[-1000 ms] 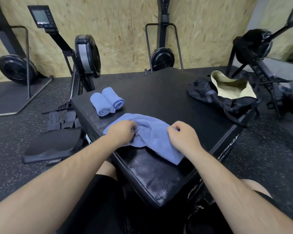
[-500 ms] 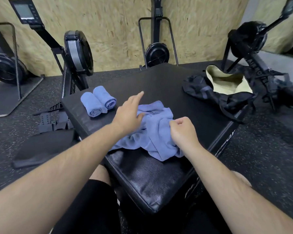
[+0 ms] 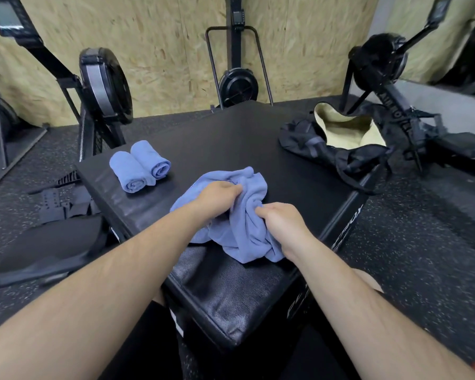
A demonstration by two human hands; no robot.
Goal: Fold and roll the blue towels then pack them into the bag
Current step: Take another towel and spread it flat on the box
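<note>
Towel (image 3: 248,229) bunched now; left hand (image 3: 217,197) grips it.

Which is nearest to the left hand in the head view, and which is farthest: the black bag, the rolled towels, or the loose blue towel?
1. The loose blue towel: gripped by the left hand itself, near the box's front.
2. The rolled towels: to the hand's left, by the box's left edge.
3. The black bag: open, at the box's far right corner.
</note>
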